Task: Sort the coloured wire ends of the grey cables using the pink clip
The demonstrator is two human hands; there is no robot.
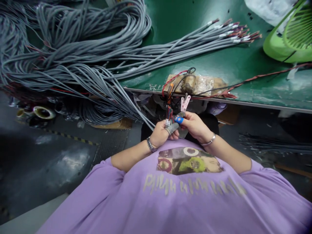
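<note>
Close to my body, below the bench edge, my left hand (161,134) is closed around the end of a grey cable bundle, its thumb in a grey wrap. Thin coloured wires (169,112) fan out just above that hand. My right hand (196,126) meets it from the right, thumb and index finger pinched together beside the wires. Blue tape is on that thumb and a grey wrap on the index finger; what lies between the fingertips is too small to make out. A pink clothes peg (185,103) hangs at the bench edge just above my right hand.
Long grey cables (97,48) are heaped across the green bench (168,19), their stripped ends pointing right. A taped wooden block (207,85) with red and black leads sits at the edge. A green plastic basket (280,45) stands at right. Coiled cable (97,112) lies below.
</note>
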